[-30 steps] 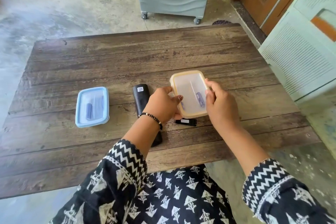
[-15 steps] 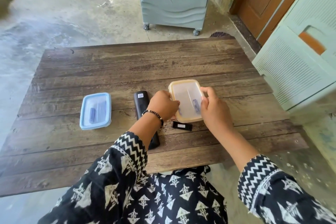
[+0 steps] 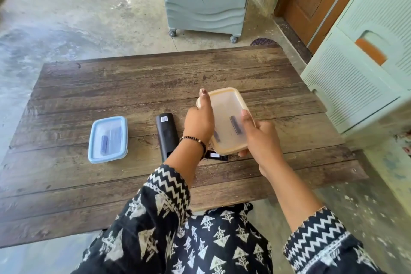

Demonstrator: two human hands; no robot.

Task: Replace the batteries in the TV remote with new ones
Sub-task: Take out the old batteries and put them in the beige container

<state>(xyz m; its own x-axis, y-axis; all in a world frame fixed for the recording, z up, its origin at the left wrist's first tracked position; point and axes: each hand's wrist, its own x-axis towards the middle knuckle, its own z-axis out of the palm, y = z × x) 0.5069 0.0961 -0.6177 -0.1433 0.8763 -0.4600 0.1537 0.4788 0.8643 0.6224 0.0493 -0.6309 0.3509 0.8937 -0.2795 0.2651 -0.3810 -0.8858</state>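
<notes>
A small translucent box with a yellow lid is held between both hands above the wooden table. My left hand grips its left side, thumb along the lid edge. My right hand grips its near right corner. Two dark batteries show through the lid. The black TV remote lies face down just left of my left wrist. Its black battery cover lies under the box. A blue-lidded box with batteries inside sits further left.
A grey wheeled cooler stands on the floor beyond the table. A pale green plastic cabinet stands at the right, close to the table's right edge. A brown door is behind it.
The yellow-lidded box has come up off the table and tilted. My left thumb has slid up along its left edge. The view has shifted back, so everything sits lower in the frame.
</notes>
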